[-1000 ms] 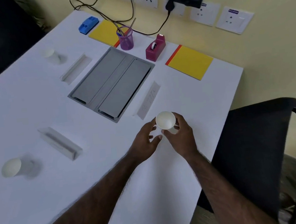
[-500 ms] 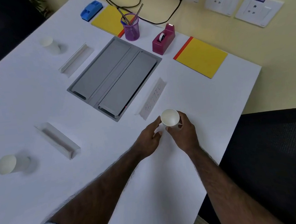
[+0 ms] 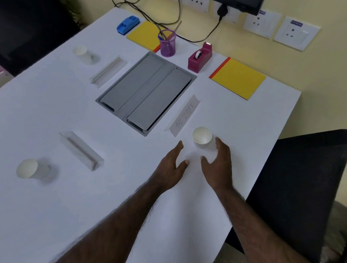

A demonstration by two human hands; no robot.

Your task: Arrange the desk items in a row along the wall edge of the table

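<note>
Both hands lie released on the white desk (image 3: 38,115), left hand (image 3: 170,168) and right hand (image 3: 218,165) flanking an upright white paper cup (image 3: 202,138) just beyond their fingertips, neither plainly touching it.

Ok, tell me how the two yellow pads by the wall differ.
The far yellow pad has the purple pen holder standing over its near corner and a cable beside it; the near yellow pad lies bare. The far one's red strip is mostly hidden, the near one's shows fully. Both lie flat along the wall edge.
</note>
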